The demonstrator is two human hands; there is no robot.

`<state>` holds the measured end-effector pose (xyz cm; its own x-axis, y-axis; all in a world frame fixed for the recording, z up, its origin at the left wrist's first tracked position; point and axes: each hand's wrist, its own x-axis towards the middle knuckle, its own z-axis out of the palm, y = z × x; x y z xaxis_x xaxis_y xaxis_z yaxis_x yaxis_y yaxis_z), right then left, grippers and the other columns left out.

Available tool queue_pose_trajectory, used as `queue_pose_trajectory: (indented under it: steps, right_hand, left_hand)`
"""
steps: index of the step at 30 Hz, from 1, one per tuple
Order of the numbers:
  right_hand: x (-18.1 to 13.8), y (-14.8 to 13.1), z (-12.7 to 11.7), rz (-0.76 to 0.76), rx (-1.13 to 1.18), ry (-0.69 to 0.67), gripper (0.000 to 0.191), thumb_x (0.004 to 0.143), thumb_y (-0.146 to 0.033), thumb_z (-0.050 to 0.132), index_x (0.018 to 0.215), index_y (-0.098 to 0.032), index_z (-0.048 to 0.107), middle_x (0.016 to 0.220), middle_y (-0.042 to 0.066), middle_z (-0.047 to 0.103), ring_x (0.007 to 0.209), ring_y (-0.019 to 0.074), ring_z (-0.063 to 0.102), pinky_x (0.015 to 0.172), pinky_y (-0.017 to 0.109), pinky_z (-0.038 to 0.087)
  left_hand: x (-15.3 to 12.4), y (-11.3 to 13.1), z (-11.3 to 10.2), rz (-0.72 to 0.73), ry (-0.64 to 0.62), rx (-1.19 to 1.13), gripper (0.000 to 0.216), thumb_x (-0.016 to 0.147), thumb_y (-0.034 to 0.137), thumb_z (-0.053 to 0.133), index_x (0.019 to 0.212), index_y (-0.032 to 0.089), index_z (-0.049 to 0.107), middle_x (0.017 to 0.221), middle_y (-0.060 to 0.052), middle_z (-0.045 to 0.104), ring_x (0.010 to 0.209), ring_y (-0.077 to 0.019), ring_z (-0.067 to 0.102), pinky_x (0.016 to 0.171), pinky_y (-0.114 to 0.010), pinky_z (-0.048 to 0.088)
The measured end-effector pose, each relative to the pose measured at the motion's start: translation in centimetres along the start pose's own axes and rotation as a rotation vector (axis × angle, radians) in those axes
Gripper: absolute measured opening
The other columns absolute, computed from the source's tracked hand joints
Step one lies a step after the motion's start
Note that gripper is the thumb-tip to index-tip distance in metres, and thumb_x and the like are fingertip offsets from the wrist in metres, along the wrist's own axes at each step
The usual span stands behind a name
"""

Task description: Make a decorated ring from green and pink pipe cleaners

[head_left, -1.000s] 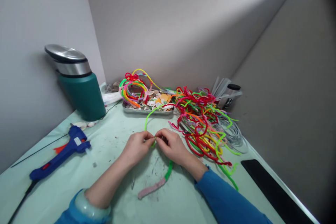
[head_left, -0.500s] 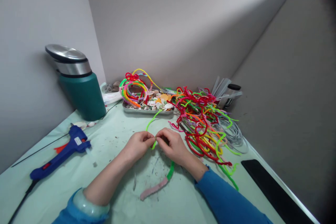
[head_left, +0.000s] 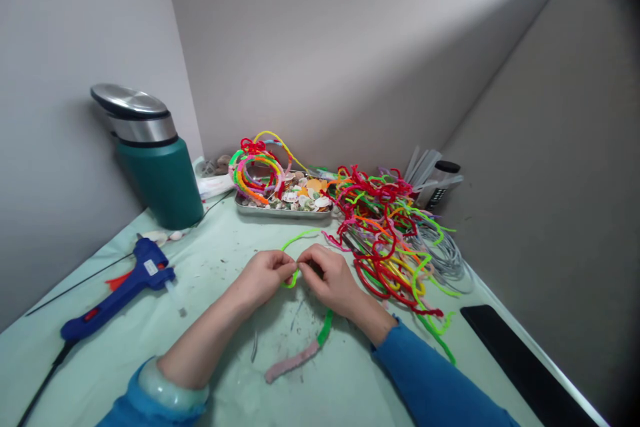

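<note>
Worn on the head at the near side of the table (head_left: 350,380), facing forward and tilted down. Looks from close above the left hand (head_left: 270,273) and right hand (head_left: 330,280). Takes in a bottle (head_left: 163,183) at left and the far wall (head_left: 320,47).

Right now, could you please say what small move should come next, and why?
Perhaps the left hand should draw the lime strand round one turn: it pinches the strand beside the right hand, which appears to hold a pink-and-green strip, and the strand's far end sticks out beyond both hands.
</note>
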<state>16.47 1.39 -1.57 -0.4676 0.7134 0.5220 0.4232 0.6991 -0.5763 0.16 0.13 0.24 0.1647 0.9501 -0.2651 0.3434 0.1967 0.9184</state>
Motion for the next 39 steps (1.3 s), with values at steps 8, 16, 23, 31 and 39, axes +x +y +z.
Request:
queue_pose_trajectory:
  steps: [8,16,23,31,39]
  right_hand:
    - [0.12,-0.16,-0.32,0.012,0.022,-0.01,0.009,0.083,-0.014,0.047,0.082,-0.018,0.055,0.078,0.003,0.057,0.072,0.0136,0.053,0.065,0.025,0.039]
    - [0.19,-0.11,-0.4,0.037,0.024,-0.019,0.009,0.083,-0.015,0.047,0.083,-0.018,0.056,0.078,0.003,0.058,0.073,0.0145,0.053,0.065,0.026,0.04]
    - [0.23,-0.06,-0.28,0.027,0.021,-0.036,0.008,0.084,-0.015,0.047,0.083,-0.018,0.055,0.078,0.003,0.058,0.073,0.0143,0.052,0.065,0.026,0.039]
    - [0.32,-0.04,-0.28,0.027,0.023,-0.04,0.009,0.084,-0.014,0.047,0.082,-0.019,0.054,0.078,0.003,0.057,0.072,0.0141,0.052,0.065,0.026,0.04]
    - [0.45,-0.06,-0.58,0.043,0.026,-0.056,0.011,0.084,-0.013,0.046,0.083,-0.019,0.056,0.079,0.003,0.058,0.073,0.0142,0.052,0.066,0.026,0.04]
  left_hand:
    - [0.15,-0.28,0.0,0.037,-0.06,-0.047,0.031,0.072,0.046,0.052,0.067,0.016,0.051,0.046,0.008,0.035,0.033,-0.0043,0.027,0.033,-0.018,0.02]
    - [0.47,-0.73,-0.14,0.173,-0.007,0.046,0.023,0.07,0.038,0.053,0.071,0.015,0.058,0.056,0.003,0.05,0.049,-0.0087,0.04,0.047,-0.02,0.03]
    - [0.2,-0.65,-0.19,0.265,0.136,0.32,0.016,0.068,0.029,0.052,0.071,0.017,0.063,0.063,0.001,0.058,0.06,-0.0123,0.046,0.057,-0.022,0.032]
    - [0.02,-0.5,-0.01,0.278,0.203,0.42,0.012,0.068,0.025,0.054,0.071,0.02,0.063,0.065,0.001,0.062,0.057,-0.0111,0.047,0.056,-0.021,0.029]
    - [-0.07,-0.21,-0.06,0.272,0.212,0.415,0.012,0.067,0.026,0.056,0.073,0.02,0.064,0.066,0.001,0.063,0.057,-0.0112,0.048,0.056,-0.021,0.03]
